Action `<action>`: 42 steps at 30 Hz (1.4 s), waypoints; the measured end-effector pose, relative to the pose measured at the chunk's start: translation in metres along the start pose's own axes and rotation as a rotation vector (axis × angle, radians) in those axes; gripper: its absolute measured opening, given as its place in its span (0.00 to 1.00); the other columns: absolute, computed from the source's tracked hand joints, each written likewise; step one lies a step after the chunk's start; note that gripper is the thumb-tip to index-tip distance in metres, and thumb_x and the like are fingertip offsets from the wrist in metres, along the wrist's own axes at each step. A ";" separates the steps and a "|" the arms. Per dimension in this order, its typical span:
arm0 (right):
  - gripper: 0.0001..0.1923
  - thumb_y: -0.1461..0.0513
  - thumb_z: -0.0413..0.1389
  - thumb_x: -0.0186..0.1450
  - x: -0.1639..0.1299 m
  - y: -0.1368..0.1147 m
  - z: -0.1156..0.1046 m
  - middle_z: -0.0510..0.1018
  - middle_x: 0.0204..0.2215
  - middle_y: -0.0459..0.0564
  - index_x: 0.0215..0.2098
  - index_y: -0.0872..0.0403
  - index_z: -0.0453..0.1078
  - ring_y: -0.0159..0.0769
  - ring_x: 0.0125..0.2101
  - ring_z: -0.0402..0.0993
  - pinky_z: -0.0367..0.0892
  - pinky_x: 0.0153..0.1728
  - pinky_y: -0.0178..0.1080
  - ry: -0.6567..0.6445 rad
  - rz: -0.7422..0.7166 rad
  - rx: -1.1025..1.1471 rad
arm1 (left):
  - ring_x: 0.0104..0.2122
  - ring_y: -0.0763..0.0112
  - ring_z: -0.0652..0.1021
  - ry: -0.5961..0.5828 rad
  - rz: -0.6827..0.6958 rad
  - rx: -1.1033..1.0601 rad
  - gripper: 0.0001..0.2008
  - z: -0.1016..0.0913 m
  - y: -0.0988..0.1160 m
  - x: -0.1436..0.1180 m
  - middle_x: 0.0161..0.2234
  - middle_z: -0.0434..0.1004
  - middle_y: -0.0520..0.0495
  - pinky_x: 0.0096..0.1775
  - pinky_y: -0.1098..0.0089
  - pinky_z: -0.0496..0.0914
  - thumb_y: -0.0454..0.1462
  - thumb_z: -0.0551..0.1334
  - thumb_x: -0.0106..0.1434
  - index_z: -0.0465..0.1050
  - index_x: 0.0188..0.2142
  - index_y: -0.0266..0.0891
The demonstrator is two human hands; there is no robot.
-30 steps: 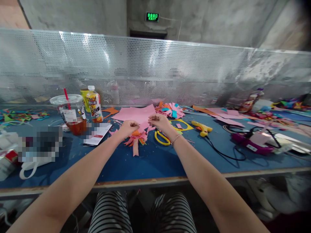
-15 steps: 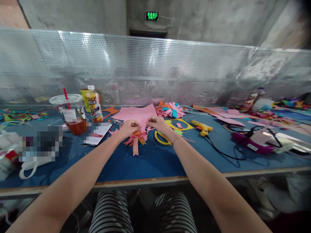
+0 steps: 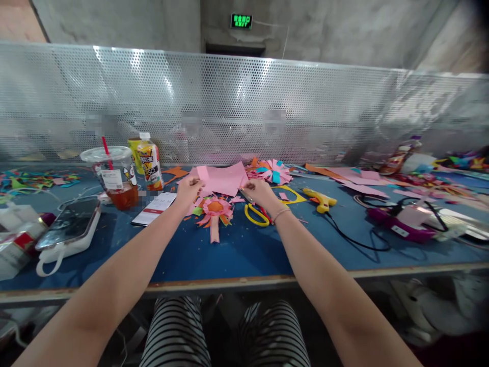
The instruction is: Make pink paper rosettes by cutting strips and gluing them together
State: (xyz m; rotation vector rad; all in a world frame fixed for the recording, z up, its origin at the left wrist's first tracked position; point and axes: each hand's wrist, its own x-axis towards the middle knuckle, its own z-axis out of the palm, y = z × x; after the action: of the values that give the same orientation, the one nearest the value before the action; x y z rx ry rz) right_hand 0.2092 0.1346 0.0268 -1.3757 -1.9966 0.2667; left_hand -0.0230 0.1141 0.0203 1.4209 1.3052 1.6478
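Note:
My left hand (image 3: 188,192) pinches a narrow light pink paper strip (image 3: 202,176), which stands out over the left part of a pink paper sheet (image 3: 226,179). Fingers closed, my right hand (image 3: 260,193) is at the sheet's right corner; what lies between its fingertips is too small to make out. Between and below the hands lies a paper rosette (image 3: 215,206) with an orange centre, pink fringe and a pale pink tail (image 3: 215,230). Yellow-handled scissors (image 3: 256,216) rest beside my right wrist, partly covered by the hand.
Left are a drink cup (image 3: 114,178), a bottle (image 3: 150,164), a white phone (image 3: 156,208) and a dark-screened phone (image 3: 71,224). Right are a yellow glue gun (image 3: 321,200) with its cord and a purple power strip (image 3: 399,224). A perforated metal screen (image 3: 229,107) bounds the back.
My hands have moved apart: the left went left and up with the pink strip, the right slightly up. The rosette between them is now uncovered.

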 end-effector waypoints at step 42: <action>0.06 0.62 0.58 0.54 -0.021 -0.026 0.027 0.67 0.42 0.51 0.31 0.55 0.70 0.35 0.42 0.67 0.62 0.47 0.40 -0.467 -0.402 0.066 | 0.28 0.68 0.74 -0.744 0.029 1.289 0.12 -0.041 0.014 0.014 0.29 0.78 0.48 0.30 0.74 0.65 0.30 0.60 0.38 0.75 0.25 0.40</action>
State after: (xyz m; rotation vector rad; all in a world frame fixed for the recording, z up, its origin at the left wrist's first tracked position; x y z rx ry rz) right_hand 0.1770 0.1104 0.0118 -0.8930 -2.5666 0.4950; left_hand -0.0637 0.1098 0.0406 2.3693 1.8640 -0.0281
